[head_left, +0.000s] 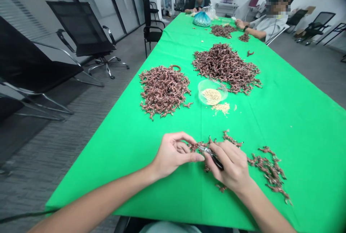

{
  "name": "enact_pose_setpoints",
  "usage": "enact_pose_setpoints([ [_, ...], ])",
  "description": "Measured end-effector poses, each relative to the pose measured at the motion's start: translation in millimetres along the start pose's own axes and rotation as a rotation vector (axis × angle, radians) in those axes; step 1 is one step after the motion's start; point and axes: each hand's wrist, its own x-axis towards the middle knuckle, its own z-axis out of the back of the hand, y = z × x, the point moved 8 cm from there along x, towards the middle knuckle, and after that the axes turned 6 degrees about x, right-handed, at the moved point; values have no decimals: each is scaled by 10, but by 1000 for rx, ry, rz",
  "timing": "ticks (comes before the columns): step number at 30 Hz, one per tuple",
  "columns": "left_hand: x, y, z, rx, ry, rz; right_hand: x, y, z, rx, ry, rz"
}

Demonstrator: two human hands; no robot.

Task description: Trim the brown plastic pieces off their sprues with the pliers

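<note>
My left hand [173, 153] pinches a small brown figure [194, 147] between thumb and fingers, above the green cloth. My right hand [229, 162] is closed around pliers [217, 161] with dark handles. The metal tips of the pliers meet the brown figure between my hands. More small brown figures [270, 171] lie loosely to the right of my right hand, and a few lie just behind and below it. Their exact shape is too small to make out.
A brown pile [164, 90] lies ahead on the left, a larger pile [225, 67] behind on the right. Between them stands a clear bowl [212, 92] with small beige pieces, some spilled beside it. Two people sit at the green table's [121, 153] far part. Chairs [81, 27] stand left.
</note>
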Motion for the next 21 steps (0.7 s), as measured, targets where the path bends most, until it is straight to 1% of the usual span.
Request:
enact_pose_setpoints([
  [2, 10, -12, 13, 17, -4, -12, 13, -50, -7, 110, 6, -86],
  [4, 21, -18, 25, 37, -4, -21, 27, -122, -37, 227, 49, -214],
  [8, 36, -3, 41, 56, -2, -12, -18, -275, -196, 453, 262, -539],
  [10, 40, 10, 41, 42, -2, 1, -40, -312, -220, 522, 303, -627],
  [13, 43, 25, 19, -7, 16, 17, -40, -344, -194, 551, 281, -657],
  [17, 46, 45, -26, -71, 57, 46, -40, -355, -194, 557, 268, -660],
  [21, 47, 46, -46, -106, 74, 55, -22, -350, -208, 554, 261, -647],
])
